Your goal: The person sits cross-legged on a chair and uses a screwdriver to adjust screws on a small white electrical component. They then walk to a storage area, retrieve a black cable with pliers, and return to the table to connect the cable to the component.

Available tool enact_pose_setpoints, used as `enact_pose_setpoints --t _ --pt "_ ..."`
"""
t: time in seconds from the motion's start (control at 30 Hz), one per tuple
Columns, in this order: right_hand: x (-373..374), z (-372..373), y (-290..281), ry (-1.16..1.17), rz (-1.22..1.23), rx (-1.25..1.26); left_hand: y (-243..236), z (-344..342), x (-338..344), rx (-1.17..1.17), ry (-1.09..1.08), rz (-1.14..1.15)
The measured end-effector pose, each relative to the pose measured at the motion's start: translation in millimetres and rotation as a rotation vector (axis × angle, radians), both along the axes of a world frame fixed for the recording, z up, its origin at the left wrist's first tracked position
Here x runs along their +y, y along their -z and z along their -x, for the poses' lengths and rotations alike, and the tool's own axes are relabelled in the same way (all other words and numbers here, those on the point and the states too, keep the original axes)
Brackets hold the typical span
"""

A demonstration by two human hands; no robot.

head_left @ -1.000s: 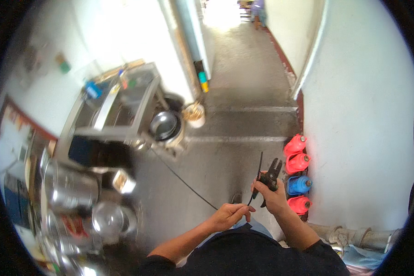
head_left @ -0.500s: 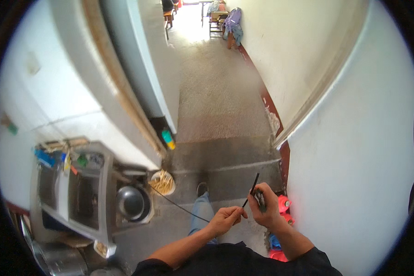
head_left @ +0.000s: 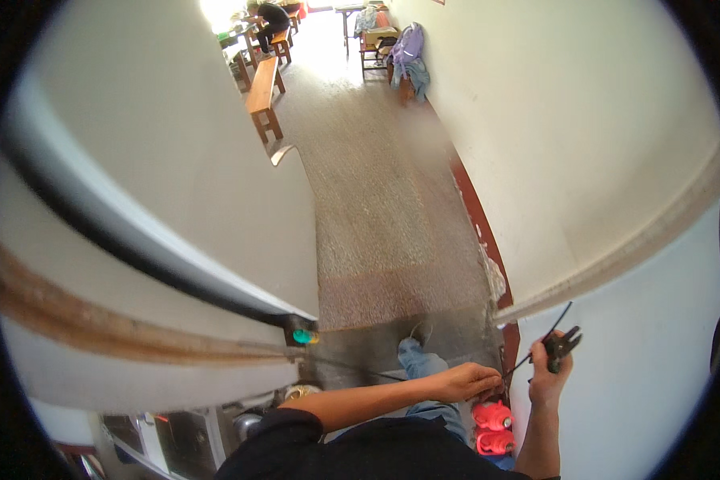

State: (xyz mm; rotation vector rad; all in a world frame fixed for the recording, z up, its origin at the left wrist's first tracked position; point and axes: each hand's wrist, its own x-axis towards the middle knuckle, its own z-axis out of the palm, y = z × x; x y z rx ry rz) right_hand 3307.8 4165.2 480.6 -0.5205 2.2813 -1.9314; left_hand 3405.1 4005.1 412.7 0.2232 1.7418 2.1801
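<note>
My right hand (head_left: 546, 386) is closed around a pair of dark pliers (head_left: 565, 347), its jaws pointing up and to the right. A thin black cable (head_left: 558, 318) rises past the pliers, its end sticking up above that hand. My left hand (head_left: 466, 382) reaches across to the right, closed with the fingers bunched on the cable just left of the right hand. Part of the cable trails off left behind the left forearm. Whether the plier jaws touch the cable I cannot tell.
Two pinkish-red containers (head_left: 492, 416) stand by the right wall, below my hands. A doorway leads to a passage with a wooden bench (head_left: 266, 92), a seated person (head_left: 272, 18) and a purple bag (head_left: 408, 42). A green bottle (head_left: 302, 336) stands by the left doorpost.
I have moved forward to the doorway. Both hands have shifted right with the cable, and my right hand is farther from the left. More of the pliers shows, and the bench has come into view.
</note>
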Motion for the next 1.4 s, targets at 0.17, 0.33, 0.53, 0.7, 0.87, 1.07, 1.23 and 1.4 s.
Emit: enact_pose_setpoints --t 0.17,0.33,0.53,0.7,0.87,1.07,1.23,1.4 --pt "-103.1 106.0 -0.6 0.017 0.079 -0.015 -3.8 115.3 -115.8 0.025 0.101 0.155" --pt "-229.3 218.3 -53.8 -0.186 0.074 0.03 -70.0 203.7 -244.6 -0.08 0.039 0.098" --pt "-378.1 315.8 -105.6 -0.48 0.041 0.223 -112.9 278.6 -377.8 0.031 -0.218 0.169" --pt "-512.5 378.6 -118.9 -0.648 0.049 0.472 -111.3 339.5 -504.7 0.232 -0.455 0.367" --pt "-633.4 442.3 -112.6 -0.482 0.127 0.504 -114.0 404.4 -637.9 0.195 -0.614 0.285" --pt "-774.4 508.9 -100.4 -0.361 0.185 0.484 -117.3 483.3 -779.6 0.144 -0.653 0.244" --pt "-908.4 582.4 -85.1 -0.431 0.224 0.414 -94.7 542.1 -899.8 0.229 -0.785 0.377" --pt "-1057.7 664.6 -87.3 -0.595 0.182 0.421 -76.2 574.0 -1051.5 0.263 -0.812 0.732"
